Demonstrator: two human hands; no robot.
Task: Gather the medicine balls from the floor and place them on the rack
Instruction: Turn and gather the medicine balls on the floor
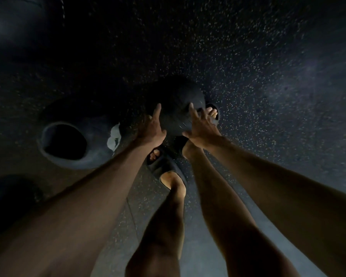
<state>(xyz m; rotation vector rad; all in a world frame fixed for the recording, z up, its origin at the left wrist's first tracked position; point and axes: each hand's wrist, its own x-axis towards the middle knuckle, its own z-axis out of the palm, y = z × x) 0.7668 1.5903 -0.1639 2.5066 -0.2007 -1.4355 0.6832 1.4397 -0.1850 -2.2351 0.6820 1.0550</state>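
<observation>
A dim downward view. Both hands reach for a dark medicine ball (178,104) on the speckled floor (268,76), at twelve o'clock from the feet. Left hand (151,128) and right hand (201,127) flank it, each grip spread open, empty, apparently to cradle its weight.

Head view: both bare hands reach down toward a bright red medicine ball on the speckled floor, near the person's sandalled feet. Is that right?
Not quite: the colour is wrong. The head view shows the medicine ball as black or very dark, not bright red. The rest holds: the left hand and right hand reach down to it with fingers spread, over the speckled floor, beside the sandalled feet.
</observation>
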